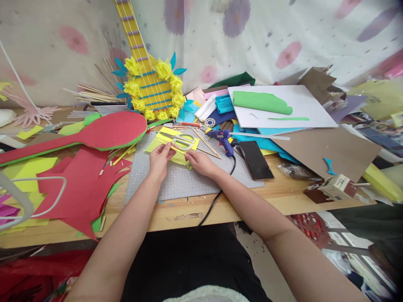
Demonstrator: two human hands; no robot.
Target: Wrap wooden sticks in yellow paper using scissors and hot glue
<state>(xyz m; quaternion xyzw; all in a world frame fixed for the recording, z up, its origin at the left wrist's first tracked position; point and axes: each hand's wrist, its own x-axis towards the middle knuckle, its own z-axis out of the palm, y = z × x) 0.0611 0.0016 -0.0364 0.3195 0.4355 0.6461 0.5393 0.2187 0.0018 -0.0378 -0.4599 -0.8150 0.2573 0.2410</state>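
Between my two hands runs a thin yellow paper-wrapped stick (pixel 178 150). My left hand (pixel 161 159) pinches its left end, and my right hand (pixel 200 162) grips the right end, where a bit of crumpled yellow paper hangs below the fingers. Just behind them, scissors with pale handles (pixel 185 141) lie on yellow paper (pixel 153 144). All of this is over a grey cutting mat (pixel 176 184). Wooden sticks (pixel 206 143) rest to the right of the scissors, close to a purple glue gun (pixel 225 140) with a long glue stick in its back.
A yellow paper guitar with flowers (pixel 154 90) leans at the back. Red guitar-shaped card (pixel 115 130) and red sheets (pixel 75 188) cover the left. At right are a black phone (pixel 256 159), a white board (pixel 283 109) and brown cardboard (pixel 327 147). The glue gun's cable (pixel 217 197) crosses the table's front edge.
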